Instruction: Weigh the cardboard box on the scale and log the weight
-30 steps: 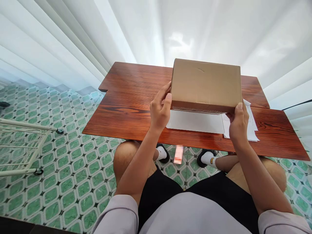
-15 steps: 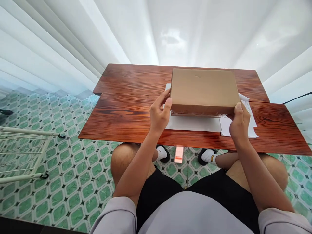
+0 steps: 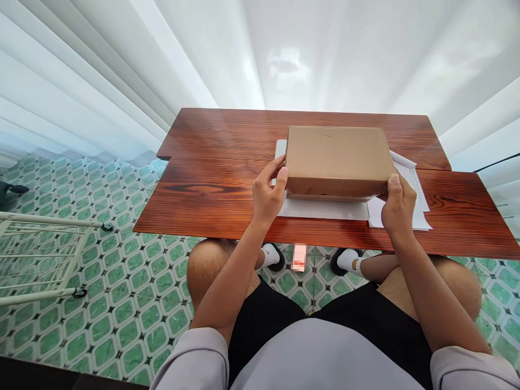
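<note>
A brown cardboard box [image 3: 337, 154] is held between my two hands over the wooden table. My left hand [image 3: 268, 192] grips its left side near the front corner, thumb on the edge. At the front right corner, my right hand [image 3: 398, 208] has its thumb up against the side, with its other fingers partly hidden by the box. Beneath the box lies a flat white board or sheet [image 3: 325, 209], mostly covered. White papers [image 3: 418, 203] with some print lie to the right, partly behind my right hand. Whether the box touches the board I cannot tell.
The reddish-brown table [image 3: 203, 189] has a stepped edge on both ends. White curtains [image 3: 227, 54] hang behind it. A pale metal rack on casters [image 3: 49, 254] is on the tiled floor at left. A small blurred pink-white item [image 3: 299, 257] lies between my feet.
The box has come down slightly and tilted, so more of its front side shows. Both hands have stayed on it.
</note>
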`<state>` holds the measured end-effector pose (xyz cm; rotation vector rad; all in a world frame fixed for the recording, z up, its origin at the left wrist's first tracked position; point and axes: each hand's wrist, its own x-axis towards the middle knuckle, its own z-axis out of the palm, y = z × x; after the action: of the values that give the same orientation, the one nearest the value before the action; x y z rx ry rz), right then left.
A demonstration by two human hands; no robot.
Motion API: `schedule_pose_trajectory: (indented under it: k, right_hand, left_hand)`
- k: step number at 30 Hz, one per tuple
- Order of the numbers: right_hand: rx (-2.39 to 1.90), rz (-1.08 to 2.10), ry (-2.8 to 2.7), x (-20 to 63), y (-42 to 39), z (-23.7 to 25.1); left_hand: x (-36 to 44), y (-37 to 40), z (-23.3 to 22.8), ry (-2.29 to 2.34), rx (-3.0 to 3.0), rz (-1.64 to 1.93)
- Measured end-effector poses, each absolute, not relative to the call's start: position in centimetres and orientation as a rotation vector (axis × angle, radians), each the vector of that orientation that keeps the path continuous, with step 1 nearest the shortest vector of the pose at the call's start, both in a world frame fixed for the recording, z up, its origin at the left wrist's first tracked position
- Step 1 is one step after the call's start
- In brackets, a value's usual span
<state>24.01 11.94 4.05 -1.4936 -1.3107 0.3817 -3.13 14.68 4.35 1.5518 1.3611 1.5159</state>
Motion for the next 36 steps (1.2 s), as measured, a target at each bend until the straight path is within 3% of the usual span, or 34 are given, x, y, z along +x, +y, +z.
schedule_pose_trajectory:
  k: [21, 26, 30, 34, 36]
  right_hand:
    - [-1.513, 0.186, -1.568, 25.3, 11.8, 4.3]
    - [-1.371, -0.093, -1.434, 25.4, 11.3, 5.1]
    - [-1.144, -0.342, -1.454, 23.8, 10.4, 6.8]
    - [-0.583, -0.067, -2.097, 21.3, 9.6, 7.9]
    - [-0.428, 0.019, -2.335, 20.0, 9.6, 7.8]
  left_hand:
    - [-3.5, 15.4, 3.0, 1.275, 1.707, 1.580]
    - [-3.6, 14.5, 4.3, 1.350, 1.840, 1.931]
    - [-4.1, 13.5, 6.4, 1.223, 1.973, 2.165]
    - [-5.0, 12.7, 9.0, 0.986, 2.093, 2.238]
    - [-5.2, 11.9, 10.5, 0.896, 2.246, 2.029]
